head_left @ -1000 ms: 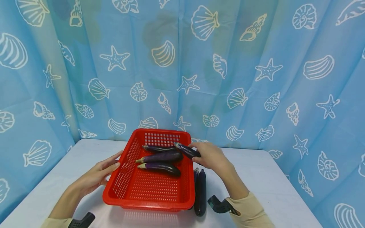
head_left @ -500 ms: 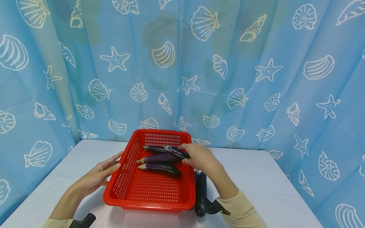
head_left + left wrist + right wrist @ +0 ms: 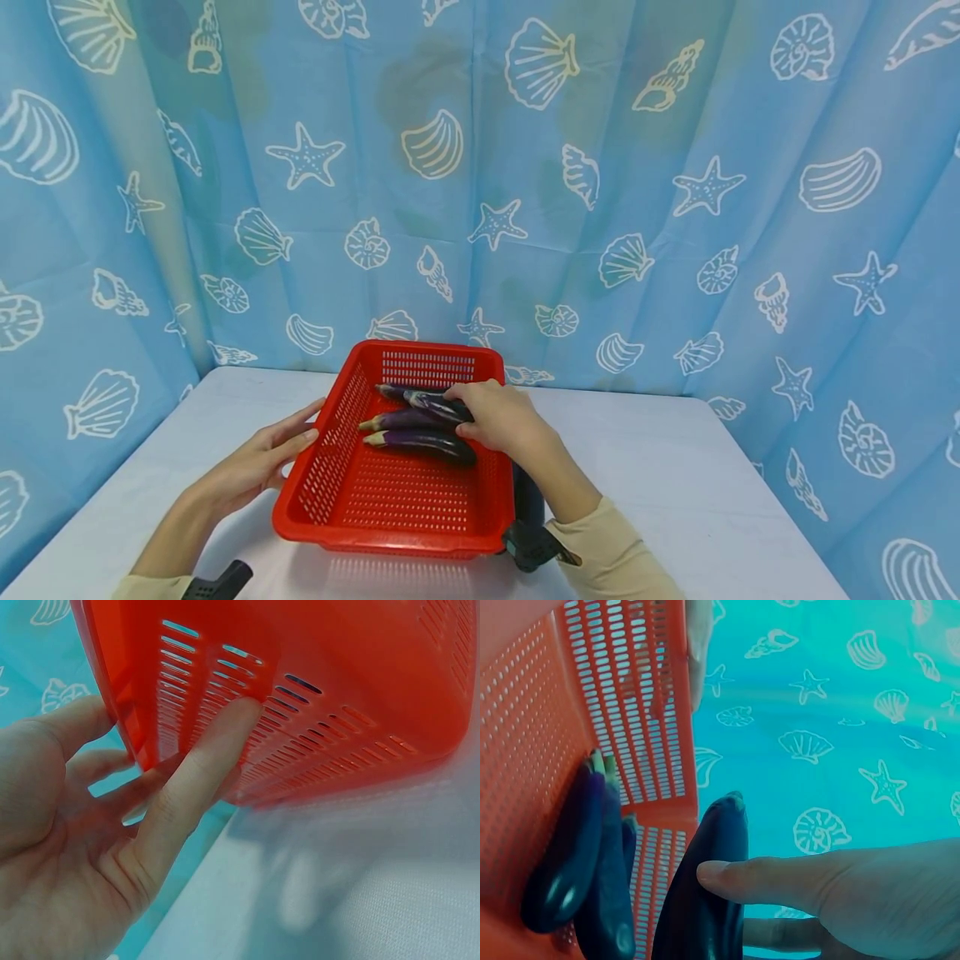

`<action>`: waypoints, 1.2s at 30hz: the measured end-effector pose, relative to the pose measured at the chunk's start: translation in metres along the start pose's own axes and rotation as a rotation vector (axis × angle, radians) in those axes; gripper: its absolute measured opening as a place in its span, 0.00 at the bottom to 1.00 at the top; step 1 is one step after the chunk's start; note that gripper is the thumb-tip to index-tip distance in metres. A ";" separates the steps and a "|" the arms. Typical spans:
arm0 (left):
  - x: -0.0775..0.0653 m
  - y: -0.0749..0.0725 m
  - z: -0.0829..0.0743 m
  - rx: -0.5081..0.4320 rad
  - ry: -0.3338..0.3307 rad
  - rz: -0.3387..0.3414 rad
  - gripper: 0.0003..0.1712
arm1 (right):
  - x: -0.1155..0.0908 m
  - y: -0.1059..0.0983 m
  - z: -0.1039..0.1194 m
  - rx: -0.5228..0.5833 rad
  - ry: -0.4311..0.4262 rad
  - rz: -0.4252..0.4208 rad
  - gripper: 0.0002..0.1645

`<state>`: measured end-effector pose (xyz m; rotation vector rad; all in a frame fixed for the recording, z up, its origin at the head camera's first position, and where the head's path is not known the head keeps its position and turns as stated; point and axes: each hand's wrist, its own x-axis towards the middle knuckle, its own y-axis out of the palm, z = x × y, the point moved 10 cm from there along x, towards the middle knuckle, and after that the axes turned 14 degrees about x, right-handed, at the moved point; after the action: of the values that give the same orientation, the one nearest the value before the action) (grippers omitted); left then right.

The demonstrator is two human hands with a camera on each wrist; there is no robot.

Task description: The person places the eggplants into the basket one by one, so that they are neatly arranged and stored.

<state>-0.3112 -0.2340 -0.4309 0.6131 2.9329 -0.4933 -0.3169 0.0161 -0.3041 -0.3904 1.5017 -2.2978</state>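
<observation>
Pinching a glossy purple eggplant (image 3: 435, 406) between thumb and fingers, my right hand (image 3: 501, 417) holds it within the red basket (image 3: 390, 544), toward the back, stem end pointing left. Three more lie side by side under or near it: a back eggplant (image 3: 390, 390) partly covered by the held one, a middle eggplant (image 3: 401, 420), and a front eggplant (image 3: 431, 446); I cannot tell whether the held one touches them. The basket is rectangular, its walls slotted. My left hand (image 3: 262, 454) touches its left wall from outside, fingers extended, its grip loose. Just outside the right wall lies a dark eggplant (image 3: 530, 500), partly hidden by my right forearm. Cream sleeves (image 3: 622, 557) and black wrist devices (image 3: 217, 582) show below. White cloth covers the table (image 3: 645, 483); behind hangs a blue curtain (image 3: 420, 196) patterned with white seashells and starfish.
</observation>
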 end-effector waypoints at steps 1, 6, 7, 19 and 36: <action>0.000 0.000 0.000 -0.001 0.001 0.002 0.34 | 0.001 0.001 0.002 -0.003 -0.001 0.003 0.28; -0.001 0.000 -0.002 0.008 0.014 0.006 0.34 | 0.006 0.007 0.011 -0.005 -0.010 0.023 0.28; -0.001 0.000 -0.002 0.009 0.014 0.005 0.34 | 0.007 0.009 0.013 -0.007 -0.011 0.029 0.28; 0.000 0.001 -0.003 0.002 0.008 0.001 0.34 | 0.013 0.024 0.023 -0.017 -0.007 0.078 0.29; -0.002 0.000 -0.003 0.009 0.008 -0.005 0.34 | 0.023 0.052 0.026 0.026 -0.030 0.160 0.28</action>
<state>-0.3097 -0.2335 -0.4281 0.6111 2.9421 -0.5060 -0.3188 -0.0344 -0.3410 -0.2850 1.4325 -2.1753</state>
